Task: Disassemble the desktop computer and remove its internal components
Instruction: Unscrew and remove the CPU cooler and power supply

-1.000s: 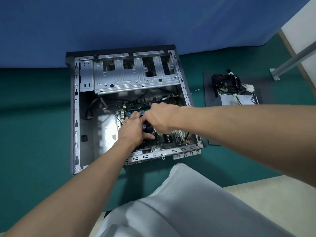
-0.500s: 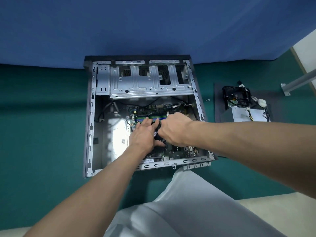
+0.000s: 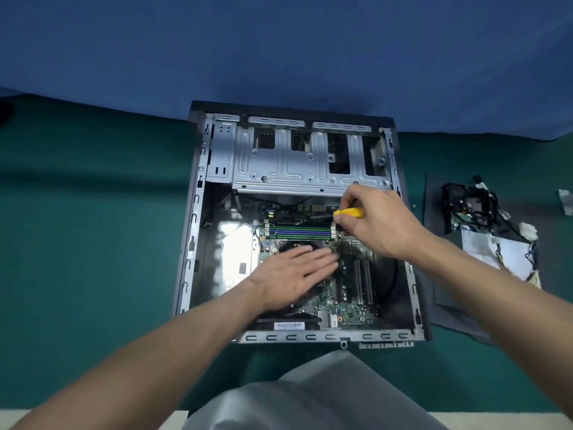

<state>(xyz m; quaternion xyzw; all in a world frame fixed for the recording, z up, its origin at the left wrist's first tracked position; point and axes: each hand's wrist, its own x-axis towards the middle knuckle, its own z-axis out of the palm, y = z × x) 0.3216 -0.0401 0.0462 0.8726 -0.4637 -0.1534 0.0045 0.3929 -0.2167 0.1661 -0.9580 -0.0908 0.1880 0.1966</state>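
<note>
Since the frame half a second ago the two hands have parted. The right hand [image 3: 383, 226] has drawn off toward 1 o'clock from the left hand [image 3: 291, 276], and a yellow-handled screwdriver [image 3: 350, 212] now shows in it.

Nearest, at 6 o'clock, a knee [image 3: 313, 398] in grey cloth rises below the edge of the green-covered desk [image 3: 93, 243]. Both bare forearms reach up from the lower corners into the computer case [image 3: 192, 243], which lies open on its side in the middle of the desk.

The left hand lies flat, fingers straight and close together, palm down over the dark cooler [image 3: 290, 246] on the left part of the motherboard [image 3: 350, 302]. The right hand, at 1 o'clock from it and apart from it, has its fingers curled round the screwdriver's handle, with the dark shaft pointing toward 9 o'clock above the board. Whether the tip touches anything I cannot tell.

Just beyond the left fingertips, at 12 o'clock, the green and blue memory sticks [image 3: 299, 231] sit in their slots. Farther back, the bare metal drive cage [image 3: 310, 164] spans the far end of the case.

At 3 o'clock from the case a dark side panel [image 3: 446, 293] lies flat on the desk. On it rests the power supply [image 3: 493, 256] with its tangle of cables. A blue cloth [image 3: 279, 51] hangs behind everything.
</note>
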